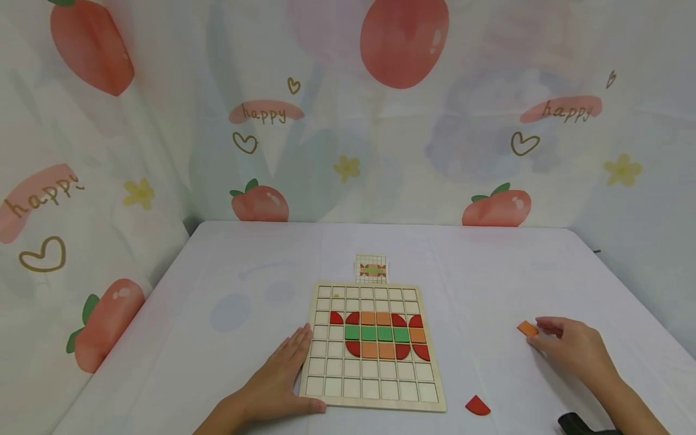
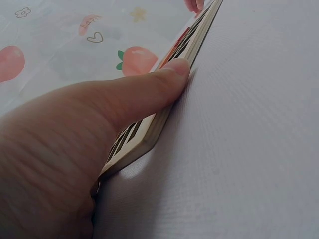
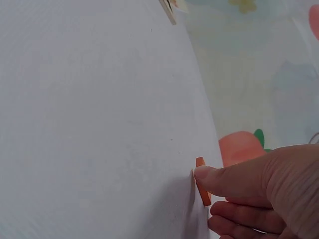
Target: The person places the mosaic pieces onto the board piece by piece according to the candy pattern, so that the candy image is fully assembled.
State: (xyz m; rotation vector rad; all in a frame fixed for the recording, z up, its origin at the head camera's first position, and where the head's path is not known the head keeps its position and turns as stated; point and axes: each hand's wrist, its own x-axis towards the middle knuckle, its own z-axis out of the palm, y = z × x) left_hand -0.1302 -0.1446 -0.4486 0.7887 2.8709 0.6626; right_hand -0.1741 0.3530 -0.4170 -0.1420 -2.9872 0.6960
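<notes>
A wooden grid board [image 1: 375,386] lies on the white table with a pattern of red quarter-round, orange square and green square tiles [image 1: 377,334] set in its cells. Along its left side rests my left hand [image 1: 277,380], fingers fairly straight, with the thumb [image 2: 164,82] at the near left corner. Off to the right, my right hand [image 1: 576,347] pinches an orange square tile [image 1: 527,328] between thumb and fingers. In the right wrist view that orange tile [image 3: 203,184] stands edge-on under the thumb, close over the cloth.
A loose red quarter-round tile [image 1: 478,406] lies right of the board's near corner. Behind the board's far edge is a small pattern card [image 1: 371,261]. Something black [image 1: 576,424] shows below the right forearm. A printed curtain [image 1: 380,151] hangs behind the table.
</notes>
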